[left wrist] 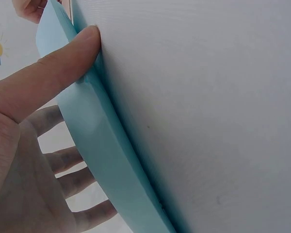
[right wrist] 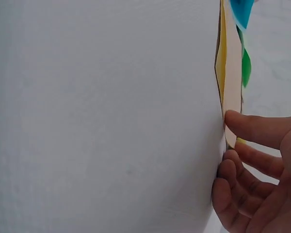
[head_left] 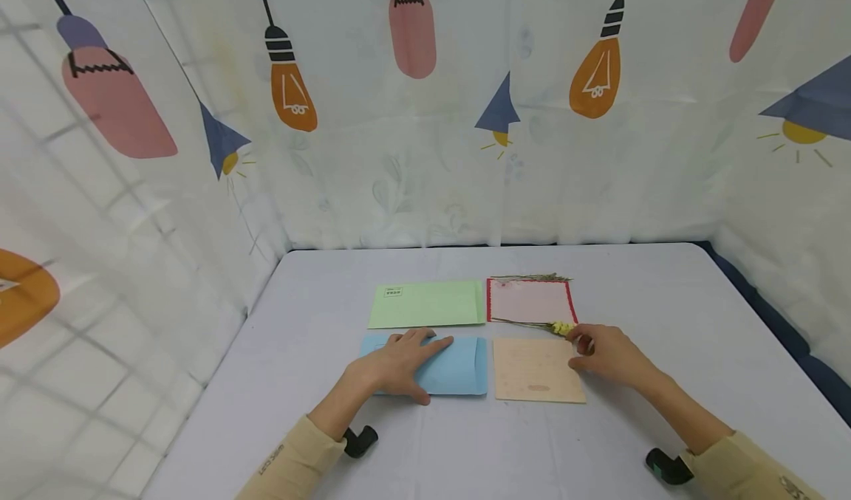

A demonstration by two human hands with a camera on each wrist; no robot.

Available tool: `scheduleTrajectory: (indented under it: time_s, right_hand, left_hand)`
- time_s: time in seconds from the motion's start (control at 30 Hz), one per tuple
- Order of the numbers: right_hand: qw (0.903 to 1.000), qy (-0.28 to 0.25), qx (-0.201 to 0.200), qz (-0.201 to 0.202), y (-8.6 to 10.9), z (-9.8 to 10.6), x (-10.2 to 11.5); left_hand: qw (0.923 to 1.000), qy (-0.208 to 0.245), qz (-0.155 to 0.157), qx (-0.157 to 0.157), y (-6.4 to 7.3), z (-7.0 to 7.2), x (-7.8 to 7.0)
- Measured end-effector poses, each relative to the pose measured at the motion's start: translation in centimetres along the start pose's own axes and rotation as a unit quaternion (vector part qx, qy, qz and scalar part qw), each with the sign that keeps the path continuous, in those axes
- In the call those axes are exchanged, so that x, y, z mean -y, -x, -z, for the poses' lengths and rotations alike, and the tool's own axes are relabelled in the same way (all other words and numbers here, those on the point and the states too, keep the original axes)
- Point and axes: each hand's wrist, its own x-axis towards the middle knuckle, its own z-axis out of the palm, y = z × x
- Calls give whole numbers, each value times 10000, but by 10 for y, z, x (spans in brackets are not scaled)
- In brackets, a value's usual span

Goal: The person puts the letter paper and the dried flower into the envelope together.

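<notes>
A blue envelope lies flat under my left hand, whose fingers spread across its top. In the left wrist view the thumb rests along the near edge of the envelope. To the right lies a beige envelope, its near edge gaping slightly in the right wrist view. My right hand pinches its right edge, with the thumb on the front side and the other fingers curled beside it. Just behind the right fingertips is a dried yellow flower stem.
Behind the blue envelope lies a green envelope with small print. A pink card with a red border sits beside it, another thin dried stem along its far edge. All rest on a white-covered table before a patterned curtain.
</notes>
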Motion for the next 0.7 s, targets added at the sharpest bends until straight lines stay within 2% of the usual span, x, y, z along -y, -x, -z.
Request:
scheduleTrajectory:
  time_s: [0.37, 0.57, 0.7]
  right_hand:
    - [9992, -317, -98, 208, -1, 1, -2]
    - [9983, -551, -174, 111, -1, 1, -6]
    - [9953, -947, -171, -94, -2, 4, -6]
  left_hand:
    - [10000, -23, 63, 46, 0, 0, -2]
    - [10000, -24, 75, 29, 0, 1, -1]
    - [9999, 14, 112, 35, 1, 1, -1]
